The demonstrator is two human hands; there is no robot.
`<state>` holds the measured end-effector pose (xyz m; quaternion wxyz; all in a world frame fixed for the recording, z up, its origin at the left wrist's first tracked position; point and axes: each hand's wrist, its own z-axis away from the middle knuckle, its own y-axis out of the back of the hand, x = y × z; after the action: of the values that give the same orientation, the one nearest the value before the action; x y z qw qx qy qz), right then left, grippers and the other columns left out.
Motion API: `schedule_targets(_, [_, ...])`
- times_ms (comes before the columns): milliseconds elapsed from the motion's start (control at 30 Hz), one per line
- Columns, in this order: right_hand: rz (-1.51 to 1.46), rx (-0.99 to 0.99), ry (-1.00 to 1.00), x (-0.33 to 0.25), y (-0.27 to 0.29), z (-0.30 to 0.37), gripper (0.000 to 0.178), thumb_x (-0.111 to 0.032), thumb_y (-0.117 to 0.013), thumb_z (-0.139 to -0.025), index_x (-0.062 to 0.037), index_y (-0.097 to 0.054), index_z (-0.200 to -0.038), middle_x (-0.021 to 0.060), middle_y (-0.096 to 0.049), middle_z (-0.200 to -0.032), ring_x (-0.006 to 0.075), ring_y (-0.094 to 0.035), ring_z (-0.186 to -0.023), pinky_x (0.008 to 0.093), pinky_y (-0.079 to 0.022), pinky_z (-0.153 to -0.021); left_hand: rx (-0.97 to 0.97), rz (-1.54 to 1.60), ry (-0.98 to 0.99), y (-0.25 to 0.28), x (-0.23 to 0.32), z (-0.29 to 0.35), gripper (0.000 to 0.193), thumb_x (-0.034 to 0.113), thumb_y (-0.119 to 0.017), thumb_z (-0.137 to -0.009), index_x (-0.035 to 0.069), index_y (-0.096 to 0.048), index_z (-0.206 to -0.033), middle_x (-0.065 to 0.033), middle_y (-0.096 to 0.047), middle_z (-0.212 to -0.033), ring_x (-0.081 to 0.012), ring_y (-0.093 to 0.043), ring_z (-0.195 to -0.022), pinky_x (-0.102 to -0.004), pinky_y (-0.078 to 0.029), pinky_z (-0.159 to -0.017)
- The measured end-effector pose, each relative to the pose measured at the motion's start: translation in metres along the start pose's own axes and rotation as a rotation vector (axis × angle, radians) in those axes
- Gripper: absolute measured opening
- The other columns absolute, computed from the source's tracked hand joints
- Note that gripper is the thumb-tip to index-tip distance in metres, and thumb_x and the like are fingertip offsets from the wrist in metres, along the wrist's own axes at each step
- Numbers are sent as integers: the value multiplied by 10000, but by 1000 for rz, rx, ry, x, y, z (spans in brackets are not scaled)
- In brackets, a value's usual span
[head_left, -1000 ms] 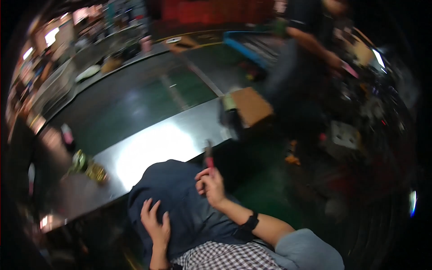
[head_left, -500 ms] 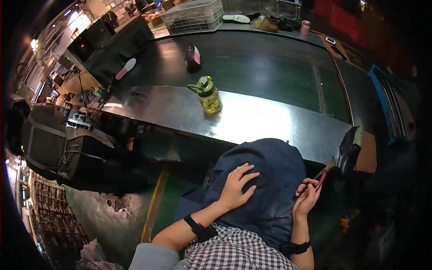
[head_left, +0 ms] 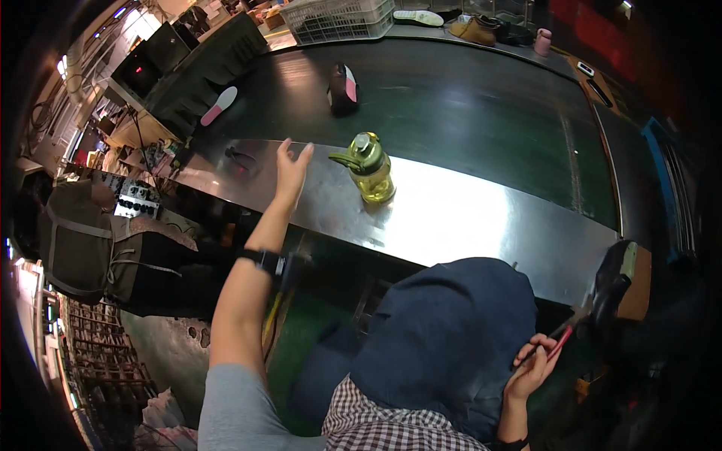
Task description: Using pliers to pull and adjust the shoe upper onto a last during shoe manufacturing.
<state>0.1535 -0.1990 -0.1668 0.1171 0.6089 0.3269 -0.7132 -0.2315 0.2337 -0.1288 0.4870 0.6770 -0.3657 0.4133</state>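
Note:
My left hand [head_left: 291,171] reaches out over the metal ledge [head_left: 323,207], empty, with thumb and fingers apart. Left of it on the ledge lies a small dark object [head_left: 239,158], too unclear to name. A green see-through water bottle [head_left: 371,180] stands to the hand's right, not touched. Beside my dark blue trouser leg [head_left: 451,331], my right hand [head_left: 531,368] is closed round red-handled pliers [head_left: 562,341]; their head is blurred. Close to that tool a black shoe [head_left: 608,289] with a pale green insole rests by the ledge's right end.
Beyond the ledge, a dark green conveyor belt [head_left: 466,113] carries a dark shoe [head_left: 343,94] with a pink-and-white insole and a loose insole [head_left: 219,106]. A grey plastic crate [head_left: 338,21], brown shoes [head_left: 474,30] and a pink cup [head_left: 542,42] stand behind. An aproned person [head_left: 83,240] is at left.
My left hand has left my lap and stretched forward and left over the ledge. The right hand keeps hold of the pliers. The whole view has shifted slightly.

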Motion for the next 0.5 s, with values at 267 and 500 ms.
schedule_targets(267, [206,26,33,4,-15,-2,226,-184,-514,-938,-31,-488,-1102,131,-497,-1009,94,-469,-580,185,-380,-464,-214,-27,268,-114,-8,-152,1211,624,-750,-745,-20,-110,-1547,-309,-306,-1525,-415,-311,-1428,-445,-336,-1133])
schedule_targets(500, [253,-91,27,4,-16,-5,446,-77,-552,-952,12,-435,-1373,184,-592,-1073,161,-521,-602,295,-468,-608,-186,-385,141,-167,-64,-264,1437,694,-771,-653,-138,39,-1500,-339,-249,-1545,-412,-321,-1431,-418,-297,-1165])
